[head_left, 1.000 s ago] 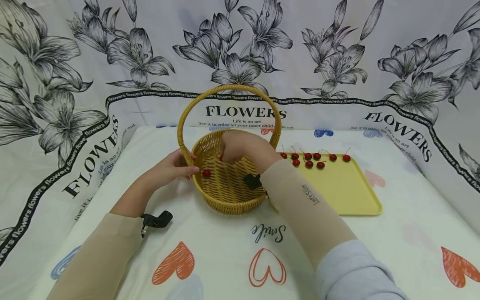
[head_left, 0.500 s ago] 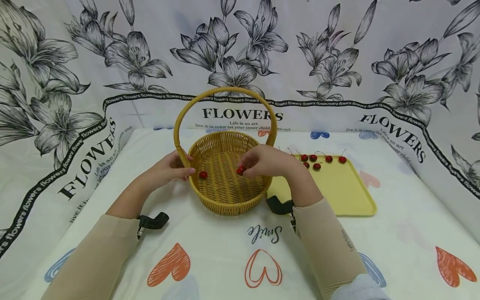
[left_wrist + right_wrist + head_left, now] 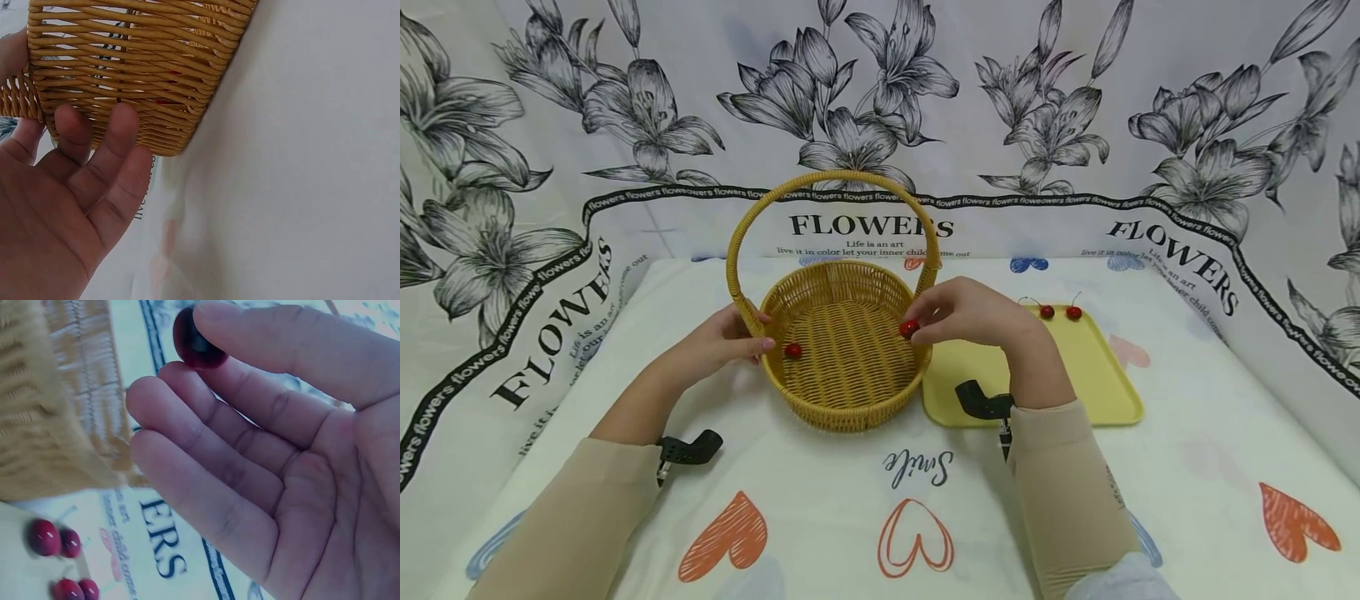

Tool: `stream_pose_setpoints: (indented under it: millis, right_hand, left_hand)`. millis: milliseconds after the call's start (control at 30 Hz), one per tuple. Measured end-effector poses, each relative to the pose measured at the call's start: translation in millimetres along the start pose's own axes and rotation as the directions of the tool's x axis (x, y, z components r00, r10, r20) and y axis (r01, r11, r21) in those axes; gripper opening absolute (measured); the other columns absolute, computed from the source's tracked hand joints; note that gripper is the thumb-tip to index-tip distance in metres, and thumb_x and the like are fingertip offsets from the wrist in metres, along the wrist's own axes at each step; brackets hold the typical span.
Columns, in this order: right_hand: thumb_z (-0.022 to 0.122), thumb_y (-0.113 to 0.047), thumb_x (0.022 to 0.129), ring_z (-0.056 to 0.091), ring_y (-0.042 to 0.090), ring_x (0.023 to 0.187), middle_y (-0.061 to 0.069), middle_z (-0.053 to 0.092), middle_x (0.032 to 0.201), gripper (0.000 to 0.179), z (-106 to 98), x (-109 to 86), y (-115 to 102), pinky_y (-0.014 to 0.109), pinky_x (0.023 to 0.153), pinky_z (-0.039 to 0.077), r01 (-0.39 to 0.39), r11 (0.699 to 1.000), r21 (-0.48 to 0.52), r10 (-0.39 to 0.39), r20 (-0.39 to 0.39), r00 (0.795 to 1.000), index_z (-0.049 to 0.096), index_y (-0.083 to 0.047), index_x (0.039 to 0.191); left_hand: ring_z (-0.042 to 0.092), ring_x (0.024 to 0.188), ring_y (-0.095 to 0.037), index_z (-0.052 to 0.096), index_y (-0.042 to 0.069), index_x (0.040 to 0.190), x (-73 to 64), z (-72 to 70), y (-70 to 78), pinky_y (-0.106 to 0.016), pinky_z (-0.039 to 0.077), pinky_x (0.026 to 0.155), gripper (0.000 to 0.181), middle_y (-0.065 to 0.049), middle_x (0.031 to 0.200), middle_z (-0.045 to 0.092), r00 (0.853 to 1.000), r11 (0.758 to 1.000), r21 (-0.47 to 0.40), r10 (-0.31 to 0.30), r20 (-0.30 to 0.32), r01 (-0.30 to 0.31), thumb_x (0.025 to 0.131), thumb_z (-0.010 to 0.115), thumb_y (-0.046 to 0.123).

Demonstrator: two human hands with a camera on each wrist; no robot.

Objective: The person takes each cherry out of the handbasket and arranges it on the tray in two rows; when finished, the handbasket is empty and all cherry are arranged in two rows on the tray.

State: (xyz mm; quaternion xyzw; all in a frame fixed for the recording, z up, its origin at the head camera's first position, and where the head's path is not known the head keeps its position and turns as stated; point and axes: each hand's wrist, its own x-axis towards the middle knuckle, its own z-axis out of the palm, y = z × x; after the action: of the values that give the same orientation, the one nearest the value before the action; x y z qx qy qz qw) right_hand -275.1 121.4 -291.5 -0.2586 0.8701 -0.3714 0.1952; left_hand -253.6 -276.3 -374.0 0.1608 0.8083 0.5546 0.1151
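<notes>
A yellow woven basket point(image 3: 842, 417) with a tall arched handle stands mid-table. My left hand point(image 3: 724, 340) grips its left side where the handle meets the rim, thumb at the rim; in the left wrist view the fingers point(image 3: 122, 128) lie against the woven outer wall. My right hand point(image 3: 972, 315) is at the basket's right rim and pinches a dark red cherry point(image 3: 909, 329) between thumb and fingertips. The right wrist view shows that cherry point(image 3: 200, 340) at the thumb tip. Another cherry point(image 3: 793, 351) lies inside the basket at the left.
Right of the basket, partly behind my right hand and forearm, lies a yellow tray point(image 3: 1105, 383). Stemmed cherries point(image 3: 1073, 313) sit along its back edge, others hidden by the hand. A white cloth point(image 3: 820, 517) with printed hearts covers the table, and a flower-printed curtain point(image 3: 1000, 108) hangs behind.
My right hand has moved from the back left of the basket to its right rim, carrying the pinched cherry. My left hand stays on the basket's left side.
</notes>
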Motion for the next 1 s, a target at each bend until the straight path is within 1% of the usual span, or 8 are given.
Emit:
stream_pose_setpoints:
  millis: [133, 300, 367, 400, 600, 700, 867, 1000]
  right_hand:
    - [0.080, -0.025, 0.090, 0.064, 0.023, 0.102, 0.002, 0.072, 0.109, 0.023, -11.3, -10.9, 4.8, 0.040, 0.092, 0.052, -0.028, 0.999, 0.027, 0.029, -0.031, 0.999, 0.077, -0.017, 0.112]
    - [0.077, -0.028, 0.093, 0.060, 0.029, 0.086, 0.007, 0.073, 0.102, 0.028, -30.6, -30.4, 16.0, 0.035, 0.067, 0.048, -0.074, 0.996, 0.043, 0.078, -0.091, 0.993, 0.075, -0.015, 0.117]
    - [0.076, -0.030, 0.094, 0.060, 0.030, 0.082, 0.009, 0.073, 0.098, 0.028, -38.6, -39.4, 23.2, 0.036, 0.063, 0.048, -0.092, 0.994, 0.050, 0.098, -0.131, 0.987, 0.075, -0.016, 0.118]
    - [0.075, -0.030, 0.095, 0.062, 0.030, 0.082, 0.009, 0.074, 0.099, 0.029, -42.4, -44.0, 27.1, 0.038, 0.065, 0.050, -0.099, 0.993, 0.057, 0.107, -0.153, 0.982, 0.074, -0.015, 0.119]
    - [0.072, -0.043, 0.096, 0.061, 0.028, 0.097, 0.006, 0.071, 0.113, 0.040, -60.9, -67.8, 51.7, 0.043, 0.087, 0.046, -0.171, 0.985, 0.007, 0.164, -0.312, 0.936, 0.072, -0.018, 0.127]
    - [0.068, -0.046, 0.098, 0.058, 0.028, 0.100, 0.006, 0.069, 0.115, 0.044, -67.1, -75.9, 63.9, 0.043, 0.088, 0.044, -0.228, 0.974, -0.010, 0.209, -0.359, 0.909, 0.069, -0.018, 0.132]
    - [0.063, -0.044, 0.101, 0.054, 0.029, 0.097, 0.010, 0.068, 0.108, 0.048, -72.4, -80.2, 83.7, 0.043, 0.083, 0.044, -0.327, 0.945, -0.024, 0.290, -0.402, 0.868, 0.065, -0.014, 0.138]
    - [0.063, -0.044, 0.101, 0.052, 0.032, 0.099, 0.014, 0.059, 0.116, 0.052, -72.7, -80.6, 104.7, 0.045, 0.083, 0.045, -0.399, 0.917, 0.013, 0.369, -0.407, 0.836, 0.061, -0.010, 0.141]
  left_hand:
    - [0.064, 0.093, -0.023, 0.044, -0.008, 0.129, -2.2, -1.6, 1.1, -0.038, 0.058, 0.080, 0.043, -0.017, 0.110, 0.062, 1.000, 1.000, 0.008, 0.005, 0.002, -0.005, 0.099, 0.068, 0.010]
    - [0.064, 0.092, -0.023, 0.044, -0.008, 0.129, -1.4, -2.0, 1.5, -0.038, 0.058, 0.079, 0.042, -0.017, 0.109, 0.061, 1.000, 1.000, 0.008, 0.011, 0.000, -0.011, 0.098, 0.068, 0.009]
    - [0.064, 0.092, -0.023, 0.044, -0.008, 0.129, -0.7, -1.6, 0.9, -0.038, 0.058, 0.079, 0.042, -0.017, 0.109, 0.061, 1.000, 1.000, 0.003, 0.016, 0.001, -0.016, 0.098, 0.068, 0.009]
    - [0.064, 0.091, -0.023, 0.044, -0.009, 0.129, -0.3, -1.3, 0.5, -0.038, 0.058, 0.079, 0.043, -0.017, 0.109, 0.061, 1.000, 1.000, -0.001, 0.019, 0.003, -0.019, 0.098, 0.068, 0.009]
    - [0.063, 0.092, -0.023, 0.043, -0.008, 0.129, 0.8, 0.2, 0.1, -0.038, 0.058, 0.078, 0.042, -0.018, 0.110, 0.060, 1.000, 1.000, -0.011, 0.024, 0.010, -0.023, 0.098, 0.067, 0.009]
    - [0.063, 0.092, -0.024, 0.043, -0.009, 0.129, 1.0, 0.4, 0.7, -0.038, 0.058, 0.079, 0.043, -0.018, 0.111, 0.060, 1.000, 1.000, -0.006, 0.023, 0.011, -0.023, 0.099, 0.067, 0.009]
    - [0.064, 0.092, -0.023, 0.043, -0.009, 0.129, 1.0, 0.2, 0.6, -0.038, 0.058, 0.079, 0.043, -0.017, 0.110, 0.061, 1.000, 1.000, -0.004, 0.014, 0.006, -0.014, 0.099, 0.068, 0.009]
    - [0.065, 0.089, -0.021, 0.044, -0.009, 0.127, 1.2, -0.1, -1.2, -0.037, 0.058, 0.077, 0.041, -0.015, 0.106, 0.063, 1.000, 1.000, -0.023, 0.016, 0.002, -0.016, 0.098, 0.068, 0.008]
